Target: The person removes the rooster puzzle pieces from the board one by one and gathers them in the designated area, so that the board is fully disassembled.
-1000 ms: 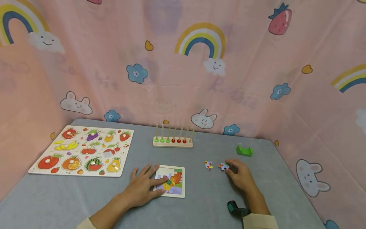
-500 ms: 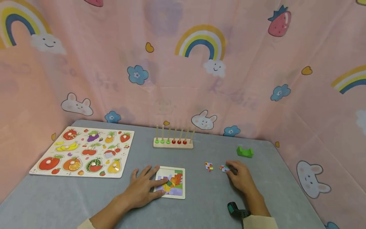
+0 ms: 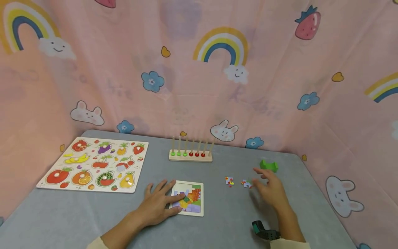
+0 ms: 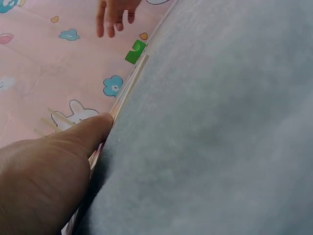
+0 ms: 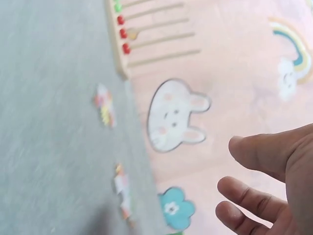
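Observation:
My left hand point(image 3: 159, 203) rests with spread fingers on the left side of a small framed jigsaw puzzle point(image 3: 202, 200), which shows a fruit picture. A pale gap shows at the puzzle's upper left. In the left wrist view the thumb point(image 4: 90, 133) lies along the frame's edge. My right hand point(image 3: 273, 190) hovers just right of a loose jigsaw piece point(image 3: 247, 183), fingers parted and holding nothing. Another loose piece point(image 3: 229, 181) lies to the left of that one. Both pieces also show, blurred, in the right wrist view, below the raised fingers.
A large fruit peg board point(image 3: 90, 166) lies at the left. Behind the puzzle stands a wooden peg rack point(image 3: 190, 157) with green and red beads. A green notched block point(image 3: 269, 166) sits at the back right. A dark watch-like device point(image 3: 264, 231) is by my right wrist.
My right hand has let go of the right-hand jigsaw piece and lifted up and to the right, its fingers parting. The left hand stays on the puzzle. The head view shifts slightly.

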Available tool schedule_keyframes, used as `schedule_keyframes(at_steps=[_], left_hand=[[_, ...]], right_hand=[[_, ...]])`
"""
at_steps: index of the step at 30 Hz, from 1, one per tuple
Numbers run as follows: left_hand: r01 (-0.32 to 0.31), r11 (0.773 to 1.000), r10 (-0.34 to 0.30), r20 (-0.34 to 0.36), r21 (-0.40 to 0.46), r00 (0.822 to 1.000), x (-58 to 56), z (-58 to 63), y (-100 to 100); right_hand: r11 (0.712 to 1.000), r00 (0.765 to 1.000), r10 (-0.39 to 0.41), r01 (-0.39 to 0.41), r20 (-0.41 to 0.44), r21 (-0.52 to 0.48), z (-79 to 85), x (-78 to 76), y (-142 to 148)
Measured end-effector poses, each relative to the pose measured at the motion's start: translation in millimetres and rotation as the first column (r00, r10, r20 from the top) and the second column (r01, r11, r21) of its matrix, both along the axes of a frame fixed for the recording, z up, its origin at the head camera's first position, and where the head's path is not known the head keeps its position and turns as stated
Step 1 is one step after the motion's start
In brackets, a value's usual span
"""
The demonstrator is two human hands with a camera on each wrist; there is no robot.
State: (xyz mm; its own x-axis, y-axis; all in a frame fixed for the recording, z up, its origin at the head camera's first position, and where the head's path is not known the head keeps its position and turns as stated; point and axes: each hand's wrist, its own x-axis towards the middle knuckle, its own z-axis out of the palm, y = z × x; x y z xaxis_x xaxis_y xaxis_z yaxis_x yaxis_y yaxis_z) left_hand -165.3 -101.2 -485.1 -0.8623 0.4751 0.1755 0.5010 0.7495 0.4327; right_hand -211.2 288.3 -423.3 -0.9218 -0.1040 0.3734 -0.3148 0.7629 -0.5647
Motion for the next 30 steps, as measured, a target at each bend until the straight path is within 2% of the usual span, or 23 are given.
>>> schedule_keyframes(at_steps=[8, 17, 30], left_hand=[[0.007, 1.000, -0.007, 0.014, 0.007, 1.000, 0.0, 1.6, 1], [0.009, 1.000, -0.009, 0.016, 0.011, 1.000, 0.3, 1.3, 2], [0.009, 1.000, -0.009, 0.007, -0.002, 1.000, 1.1, 2.9, 1]], right_hand=[[0.998, 0.999, 0.033, -0.035, -0.043, -0.054, 21.2, 11.0, -19], [0.993, 0.998, 0.054, -0.057, -0.031, -0.105, 38.8, 17.6, -37], [0.974, 0.989, 0.137, -0.144, -0.054, -0.173, 46.0, 18.5, -76]])
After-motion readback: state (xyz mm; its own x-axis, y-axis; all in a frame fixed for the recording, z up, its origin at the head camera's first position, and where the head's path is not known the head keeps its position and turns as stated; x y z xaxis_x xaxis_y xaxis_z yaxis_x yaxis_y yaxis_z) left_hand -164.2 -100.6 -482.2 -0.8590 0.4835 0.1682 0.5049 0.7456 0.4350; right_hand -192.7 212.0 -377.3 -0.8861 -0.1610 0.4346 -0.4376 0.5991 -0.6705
